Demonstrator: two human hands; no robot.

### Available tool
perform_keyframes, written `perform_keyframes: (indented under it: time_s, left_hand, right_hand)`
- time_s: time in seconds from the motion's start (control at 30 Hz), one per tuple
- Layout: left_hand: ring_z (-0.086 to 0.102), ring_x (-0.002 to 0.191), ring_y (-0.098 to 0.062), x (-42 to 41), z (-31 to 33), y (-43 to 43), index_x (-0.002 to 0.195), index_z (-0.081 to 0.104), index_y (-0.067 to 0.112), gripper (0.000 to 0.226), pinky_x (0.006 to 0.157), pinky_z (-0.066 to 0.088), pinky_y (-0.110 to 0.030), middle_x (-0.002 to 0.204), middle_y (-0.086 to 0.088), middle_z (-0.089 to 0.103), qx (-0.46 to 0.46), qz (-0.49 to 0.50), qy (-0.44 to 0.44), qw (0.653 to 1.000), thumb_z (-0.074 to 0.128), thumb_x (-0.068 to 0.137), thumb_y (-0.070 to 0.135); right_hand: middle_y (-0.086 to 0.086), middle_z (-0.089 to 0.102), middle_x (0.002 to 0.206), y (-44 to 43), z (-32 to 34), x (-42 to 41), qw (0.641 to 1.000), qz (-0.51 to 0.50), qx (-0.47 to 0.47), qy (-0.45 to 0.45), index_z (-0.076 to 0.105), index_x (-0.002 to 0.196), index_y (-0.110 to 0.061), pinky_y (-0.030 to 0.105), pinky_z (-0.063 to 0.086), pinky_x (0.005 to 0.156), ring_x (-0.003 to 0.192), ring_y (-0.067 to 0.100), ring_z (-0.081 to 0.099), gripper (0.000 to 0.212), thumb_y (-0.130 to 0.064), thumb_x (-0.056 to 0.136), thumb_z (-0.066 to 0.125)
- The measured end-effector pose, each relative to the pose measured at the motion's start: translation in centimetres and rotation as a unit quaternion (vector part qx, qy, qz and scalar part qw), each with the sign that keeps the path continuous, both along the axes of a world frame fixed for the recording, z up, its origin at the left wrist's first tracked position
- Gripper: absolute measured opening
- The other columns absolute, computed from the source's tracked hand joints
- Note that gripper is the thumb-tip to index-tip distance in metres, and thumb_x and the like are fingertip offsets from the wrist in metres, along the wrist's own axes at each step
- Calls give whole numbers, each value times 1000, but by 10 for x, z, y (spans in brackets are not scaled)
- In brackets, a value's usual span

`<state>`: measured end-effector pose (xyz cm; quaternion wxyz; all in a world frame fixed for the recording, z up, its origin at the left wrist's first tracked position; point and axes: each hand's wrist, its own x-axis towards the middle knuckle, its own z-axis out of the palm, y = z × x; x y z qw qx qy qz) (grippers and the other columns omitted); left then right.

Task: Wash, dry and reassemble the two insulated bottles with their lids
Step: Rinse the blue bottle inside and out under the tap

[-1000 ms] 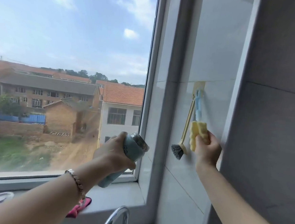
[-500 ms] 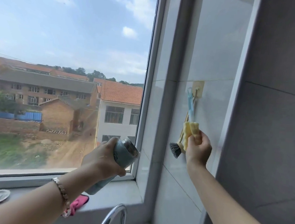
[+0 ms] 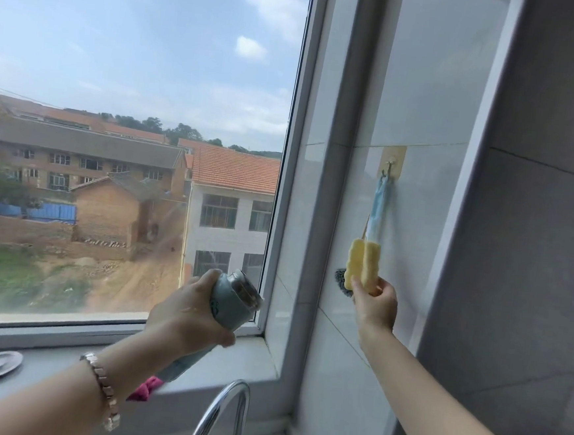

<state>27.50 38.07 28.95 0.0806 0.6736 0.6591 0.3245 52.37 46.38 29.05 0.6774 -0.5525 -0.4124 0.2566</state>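
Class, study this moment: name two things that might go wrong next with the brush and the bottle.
1. The sponge brush shares the hook with a dark-bristled brush; tugging with the right hand might knock that one down.
2. The left hand holds the uncapped bottle tilted, single-handed; it might slip or dribble onto the sill.

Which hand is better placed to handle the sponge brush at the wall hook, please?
Right. The right hand grips the sponge brush, whose blue handle reaches up to the hook; the left hand is busy holding the lidless bottle.
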Motion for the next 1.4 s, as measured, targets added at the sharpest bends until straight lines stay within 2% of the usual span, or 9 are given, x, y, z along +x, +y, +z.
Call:
perform_keyframes:
  time_s: [0.13,0.33,0.47,0.6,0.87,1.0,1.13,1.27,1.4]
  left_hand:
    - [58,82,-16,-7,-34,-24,107,44,42,72,70,51,-34,93,13,56,-27,-20,-48,998,79,44,40]
    - [62,70,-8,-32,-138,-83,95,49,39,60,67,55,-35,79,9,64,-144,-6,-103,984,78,43,36]
    - [62,73,-9,-43,-208,-105,92,49,35,57,69,55,-34,80,7,64,-247,39,-110,962,74,41,38]
    - [61,76,-11,-39,-251,-102,96,48,32,62,71,54,-33,83,9,62,-299,78,-91,947,70,38,43]
    - [53,89,-24,-18,-282,-92,124,38,30,75,63,33,-28,101,5,49,-256,109,156,948,72,57,37]
    - [51,61,-27,-31,-308,-83,117,47,19,97,53,32,-29,81,-3,56,-123,59,275,952,80,27,28]
    - [55,95,-22,-53,-305,-65,126,39,33,77,73,41,-28,107,6,55,-283,35,113,952,73,57,39]
    - [63,78,-14,-93,-306,-51,93,52,37,56,75,55,-39,84,10,64,-393,-68,-141,906,76,42,37]
    - [59,82,-17,-82,-312,-57,102,45,36,63,71,51,-35,90,10,58,-358,-76,-35,930,75,47,37]
  right_hand:
    - [7,57,89,-26,-64,-4,984,121,-121,-40,46,125,-1,38,47,91,86,24,57,48,-13,84,67]
    - [5,61,81,-104,-178,-38,898,327,-251,-156,62,86,-14,26,49,70,75,17,58,7,-9,87,59]
    - [-8,65,89,-135,-229,-73,847,409,-225,-255,65,83,-26,15,46,79,82,4,59,7,-23,88,61]
    - [-19,56,100,-137,-256,-107,830,482,-157,-231,60,102,-26,6,40,82,97,-5,54,12,-20,94,53]
    - [-5,35,57,-121,-303,-155,814,508,-219,-175,38,57,-18,31,25,56,56,10,32,44,-33,98,40]
    - [2,53,76,-101,-305,-180,780,426,-446,-101,59,84,-9,28,35,60,69,18,48,39,-39,95,38]
    - [-3,40,54,-103,-315,-196,854,379,-300,-193,41,55,-14,30,27,57,61,19,41,46,-32,98,41]
    - [-8,35,47,-120,-331,-184,880,413,-155,-180,35,53,-22,19,27,49,49,6,33,46,-50,88,43]
    - [-9,44,54,-119,-332,-188,874,396,-229,-166,50,56,-15,25,32,54,55,9,41,47,-46,91,44]
